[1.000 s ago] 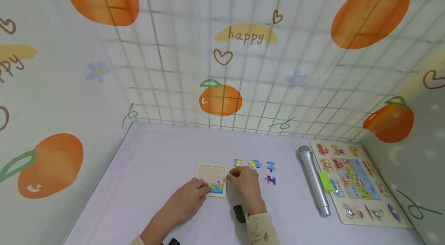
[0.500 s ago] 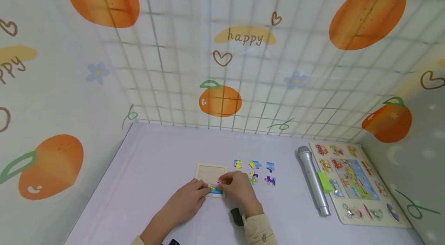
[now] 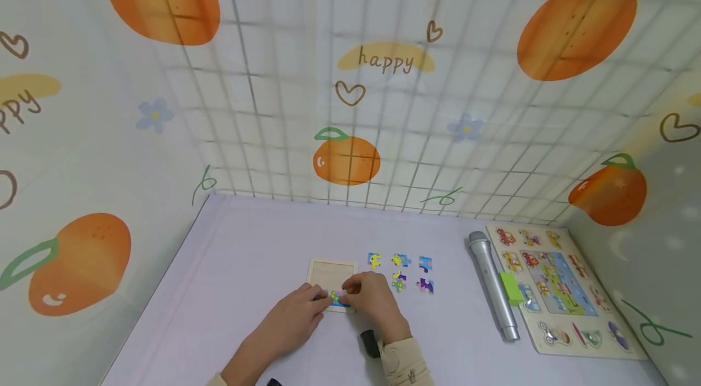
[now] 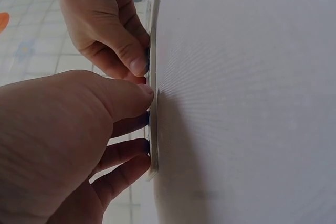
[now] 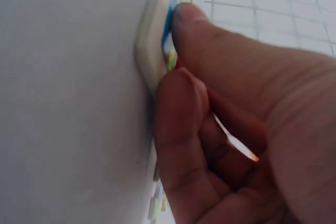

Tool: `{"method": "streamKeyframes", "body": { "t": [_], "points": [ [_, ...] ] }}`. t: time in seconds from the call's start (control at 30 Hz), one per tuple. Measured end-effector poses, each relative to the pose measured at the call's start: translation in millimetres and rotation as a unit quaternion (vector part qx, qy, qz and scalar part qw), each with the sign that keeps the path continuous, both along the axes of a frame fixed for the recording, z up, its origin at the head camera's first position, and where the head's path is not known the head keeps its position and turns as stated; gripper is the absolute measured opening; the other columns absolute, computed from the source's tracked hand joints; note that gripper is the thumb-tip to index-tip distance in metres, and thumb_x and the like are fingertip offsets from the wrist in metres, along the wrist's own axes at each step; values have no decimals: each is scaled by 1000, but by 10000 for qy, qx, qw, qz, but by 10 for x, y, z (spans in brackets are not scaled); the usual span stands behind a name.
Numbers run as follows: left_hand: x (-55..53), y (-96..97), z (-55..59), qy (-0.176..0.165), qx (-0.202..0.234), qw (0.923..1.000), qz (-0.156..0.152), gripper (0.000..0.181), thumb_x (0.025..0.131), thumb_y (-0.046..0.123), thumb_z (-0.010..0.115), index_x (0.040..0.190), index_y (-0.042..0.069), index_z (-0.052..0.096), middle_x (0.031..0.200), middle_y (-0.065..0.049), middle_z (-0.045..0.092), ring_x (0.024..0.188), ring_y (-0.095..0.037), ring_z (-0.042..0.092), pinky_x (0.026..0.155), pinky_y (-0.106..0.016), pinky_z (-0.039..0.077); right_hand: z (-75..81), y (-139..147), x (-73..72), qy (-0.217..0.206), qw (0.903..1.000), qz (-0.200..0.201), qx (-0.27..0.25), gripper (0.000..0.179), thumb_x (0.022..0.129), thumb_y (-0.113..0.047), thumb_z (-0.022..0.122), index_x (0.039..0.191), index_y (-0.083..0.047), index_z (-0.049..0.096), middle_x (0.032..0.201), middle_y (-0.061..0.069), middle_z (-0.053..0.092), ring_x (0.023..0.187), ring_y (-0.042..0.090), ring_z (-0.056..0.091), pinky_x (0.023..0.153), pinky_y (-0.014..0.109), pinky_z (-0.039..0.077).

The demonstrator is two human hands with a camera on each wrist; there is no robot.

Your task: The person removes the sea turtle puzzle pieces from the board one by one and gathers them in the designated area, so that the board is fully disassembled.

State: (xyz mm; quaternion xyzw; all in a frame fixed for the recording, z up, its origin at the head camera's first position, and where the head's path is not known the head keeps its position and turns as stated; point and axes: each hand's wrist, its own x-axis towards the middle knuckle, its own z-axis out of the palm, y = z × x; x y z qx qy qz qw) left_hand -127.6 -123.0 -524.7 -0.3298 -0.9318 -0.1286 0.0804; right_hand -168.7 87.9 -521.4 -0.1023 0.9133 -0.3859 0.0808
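Note:
A small square wooden puzzle tray (image 3: 331, 271) lies on the table, its bare wood showing at the back. Along its near side sit colourful puzzle pieces (image 3: 335, 298), partly covered by fingers. My left hand (image 3: 292, 315) rests on the tray's near left part; in the left wrist view its thumb (image 4: 137, 98) and fairly straight fingers press against the tray. At the near right, my right hand (image 3: 375, 302) has thumb and curled forefinger together on a puzzle piece; the right wrist view shows the thumb (image 5: 202, 35) against a blue part, but the piece is mostly hidden.
Several loose puzzle pieces (image 3: 401, 260) lie right of the tray. Farther right are a silver microphone (image 3: 495, 285), a bright green block (image 3: 511, 288) and a large wooden picture board (image 3: 566, 288). Printed cloth walls (image 3: 350, 221) stand around the table.
My right hand has moved left and nearer, from the tray's right edge onto the pieces at its near right, uncovering loose pieces on the table. The left hand has stayed in place.

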Motion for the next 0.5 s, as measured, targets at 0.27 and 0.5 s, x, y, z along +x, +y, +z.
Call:
{"method": "streamKeyframes", "body": {
  "t": [0.27, 0.5],
  "points": [
    [-2, 11, 9, -23, -112, 9999, -59, 28, 94, 17, 73, 121, 13, 76, 118, 3, 67, 105, -13, 60, 89, -26, 57, 13, -14, 9, -195, 9996, -185, -103, 13, 85, -14, 84, 93, -9, 77, 79, -4, 68, 70, 8, 58, 60, 22, 49],
    [-7, 9, -4, -112, -173, 9998, -18, 27, 95, 19, 72, 122, 13, 76, 118, 4, 67, 106, -13, 60, 89, -26, 57, 18, -10, 27, -298, 9987, -293, -301, 12, 85, -16, 84, 90, -13, 73, 79, -5, 67, 72, 9, 58, 61, 22, 48]
  ]
}}
